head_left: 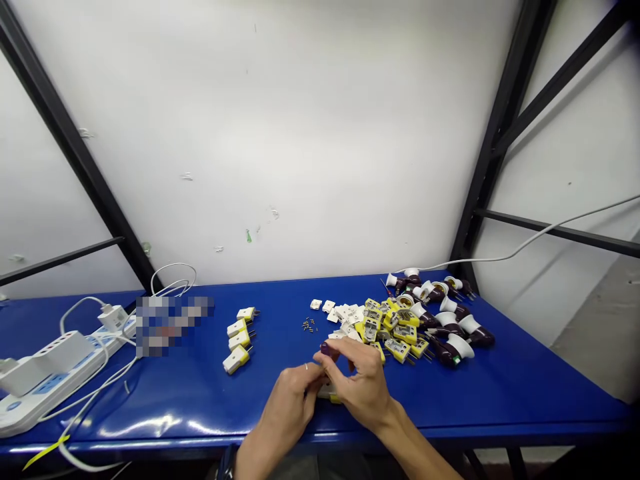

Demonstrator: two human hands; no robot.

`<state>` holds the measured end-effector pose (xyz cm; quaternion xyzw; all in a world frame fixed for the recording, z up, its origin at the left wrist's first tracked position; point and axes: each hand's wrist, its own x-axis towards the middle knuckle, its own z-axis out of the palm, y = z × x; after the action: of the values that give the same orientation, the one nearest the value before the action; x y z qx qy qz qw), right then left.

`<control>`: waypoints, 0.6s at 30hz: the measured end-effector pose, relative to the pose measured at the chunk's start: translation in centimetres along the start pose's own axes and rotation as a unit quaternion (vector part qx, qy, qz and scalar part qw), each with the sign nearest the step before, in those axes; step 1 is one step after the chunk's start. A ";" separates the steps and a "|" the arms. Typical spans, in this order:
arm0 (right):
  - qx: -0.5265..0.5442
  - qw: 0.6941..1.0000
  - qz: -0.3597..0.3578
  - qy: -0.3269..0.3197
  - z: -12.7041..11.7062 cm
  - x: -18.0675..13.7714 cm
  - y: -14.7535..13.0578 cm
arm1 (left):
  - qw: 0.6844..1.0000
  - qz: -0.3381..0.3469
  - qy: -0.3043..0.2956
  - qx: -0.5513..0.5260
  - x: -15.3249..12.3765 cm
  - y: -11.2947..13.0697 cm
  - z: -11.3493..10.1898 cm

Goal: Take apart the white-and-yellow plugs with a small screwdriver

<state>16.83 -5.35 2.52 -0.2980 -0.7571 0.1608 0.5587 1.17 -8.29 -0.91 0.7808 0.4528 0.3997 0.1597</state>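
Fingers [336, 365] of both hands are curled in and closed around one small white-and-yellow plug [327, 395], low center of the frame, just above the near edge of the blue counter [500, 390]. My left hand [293, 403] pinches it from the left; there is a ring on one finger. My right hand [364, 390] closes over it from the right and top, so most of the plug is hidden. A small dark purple thing [325, 348] sits at my right fingertips; I cannot tell what it is. Two-hand grip looks meant to steady a tiny part close to me. Left of center, four like plugs [239, 340] lie in a neat row, set apart from the rest, probably sorted. Loose pile of yellow and white parts [383, 327] lies right of center, within reach of my right hand. Tiny screws [310, 325] are scattered between the row and the pile. Maroon lamp holders [447, 317] are heaped behind the pile, toward the right. White power strip [45, 373] with cables lies far left, well apart from my hands.
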 end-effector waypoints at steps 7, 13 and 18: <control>0.092 0.989 0.111 0.022 -2.8 0.2 -0.4 | 0.999 0.009 -0.013 0.031 -1.1 0.5 -0.1; -0.184 0.977 0.100 -0.048 -7.4 1.6 2.7 | 0.995 0.017 0.018 0.099 -3.7 -2.1 -3.0; -0.365 0.897 0.123 -0.216 -8.5 2.7 4.5 | 0.973 -0.048 0.071 0.213 -6.7 -6.1 -8.0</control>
<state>25.50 -0.94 4.71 -0.5298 -0.8219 0.0010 0.2091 -10.30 -11.49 -2.80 0.7437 0.5748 0.3405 -0.0238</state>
